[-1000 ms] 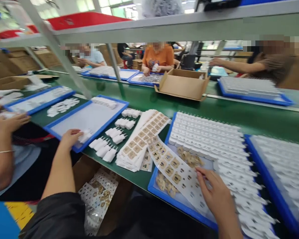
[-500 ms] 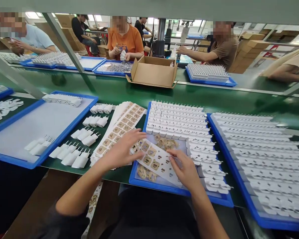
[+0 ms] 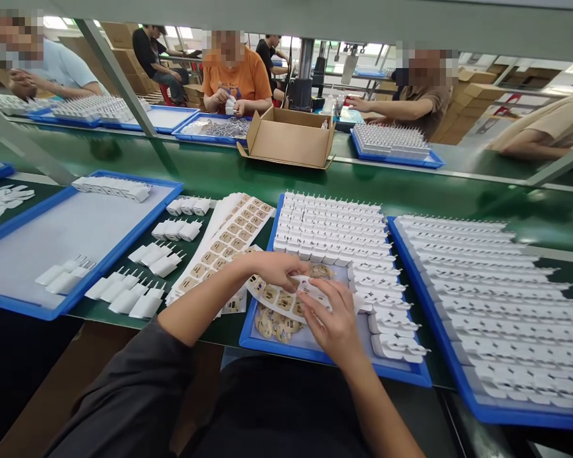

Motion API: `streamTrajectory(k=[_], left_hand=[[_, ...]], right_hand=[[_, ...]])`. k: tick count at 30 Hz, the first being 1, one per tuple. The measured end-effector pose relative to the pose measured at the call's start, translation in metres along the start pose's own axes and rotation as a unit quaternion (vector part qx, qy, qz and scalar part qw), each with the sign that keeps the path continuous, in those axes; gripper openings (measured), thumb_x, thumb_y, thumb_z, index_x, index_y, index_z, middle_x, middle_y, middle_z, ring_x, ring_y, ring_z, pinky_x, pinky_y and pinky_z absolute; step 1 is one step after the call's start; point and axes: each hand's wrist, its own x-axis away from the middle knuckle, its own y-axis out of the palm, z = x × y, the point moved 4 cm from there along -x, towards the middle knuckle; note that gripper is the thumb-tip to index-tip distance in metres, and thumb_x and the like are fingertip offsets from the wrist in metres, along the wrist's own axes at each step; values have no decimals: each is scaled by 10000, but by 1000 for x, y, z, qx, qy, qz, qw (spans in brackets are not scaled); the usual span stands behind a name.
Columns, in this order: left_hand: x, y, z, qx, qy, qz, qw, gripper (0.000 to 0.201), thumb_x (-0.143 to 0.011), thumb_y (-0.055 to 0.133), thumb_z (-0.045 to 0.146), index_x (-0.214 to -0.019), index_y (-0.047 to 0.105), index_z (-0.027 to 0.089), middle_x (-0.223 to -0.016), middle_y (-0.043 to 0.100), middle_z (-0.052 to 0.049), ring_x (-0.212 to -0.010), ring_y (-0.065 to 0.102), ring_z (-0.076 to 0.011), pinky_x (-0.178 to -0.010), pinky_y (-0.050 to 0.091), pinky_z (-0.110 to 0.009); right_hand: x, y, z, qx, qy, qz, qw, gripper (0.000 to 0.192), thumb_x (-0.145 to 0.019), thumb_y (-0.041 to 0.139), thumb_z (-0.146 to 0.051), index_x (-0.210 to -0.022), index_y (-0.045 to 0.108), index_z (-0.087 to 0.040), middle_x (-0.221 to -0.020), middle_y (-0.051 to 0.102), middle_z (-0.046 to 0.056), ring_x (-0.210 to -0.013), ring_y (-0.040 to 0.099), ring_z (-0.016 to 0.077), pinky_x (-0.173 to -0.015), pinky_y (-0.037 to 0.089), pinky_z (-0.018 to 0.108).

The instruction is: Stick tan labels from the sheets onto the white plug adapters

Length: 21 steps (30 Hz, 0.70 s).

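Observation:
A white sheet of tan stickers (image 3: 285,301) lies slanted over the near part of a blue-rimmed tray (image 3: 286,348), its upper part bent up between my hands. My left hand (image 3: 277,270) pinches the sheet's far edge with bent fingers. From the right, my right hand (image 3: 333,317) grips the same sheet, thumb and fingers close to the left fingertips. Exactly what lies between the fingertips is partly hidden. Crumpled tan pieces (image 3: 274,323) rest in the tray below the sheet. Rows of white plug chargers (image 3: 332,222) fill the tray's far and right sides.
More sticker sheets (image 3: 219,245) lie to the left, beside loose white chargers (image 3: 157,254). A second blue tray (image 3: 90,222) stands farther left; another, full of white chargers (image 3: 501,312), is at right. Across the bench are an open carton (image 3: 286,143) and several co-workers.
My left hand has moved right, from spread fingers to a pinch on the sheet. My right hand has shifted left along it, and the sheet now bends upward. The view has shifted slightly.

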Motion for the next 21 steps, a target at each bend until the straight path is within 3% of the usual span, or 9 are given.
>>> streamTrajectory(k=[6,15,17,21], left_hand=[[0,-1,-3,113,7,-38,993,269,-772,685,248,-1018,600,182,-683,584,41,-616,523,-145,-571,382,-247],[1,-4,-4,141,2,-49,989,256,-790,683,291,-1004,589,187,-760,649,18,-698,597,-168,-643,446,-264],[2,-4,-5,103,-17,-49,993,256,-815,658,271,-1048,594,187,-837,692,-4,-757,636,-182,-664,461,-262],[-2,1,-4,-90,-90,-22,992,298,-793,678,188,-1088,643,190,-1037,741,-73,-971,679,-265,-831,466,-329]], right_hand=[[-1,7,-1,-2,14,-15,1000,185,-959,633,-144,-1073,719,-263,-1213,700,101,-1137,612,294,-985,502,516],[-2,-3,-2,-88,22,-4,996,161,-958,595,-114,-979,674,-253,-1004,738,51,-991,653,246,-946,466,465],[2,-11,0,-127,40,10,991,147,-947,605,-114,-970,658,-249,-971,733,50,-955,655,243,-919,479,460],[15,-21,-3,-232,70,13,970,148,-937,587,-102,-976,634,-237,-908,726,49,-869,675,225,-848,531,435]])
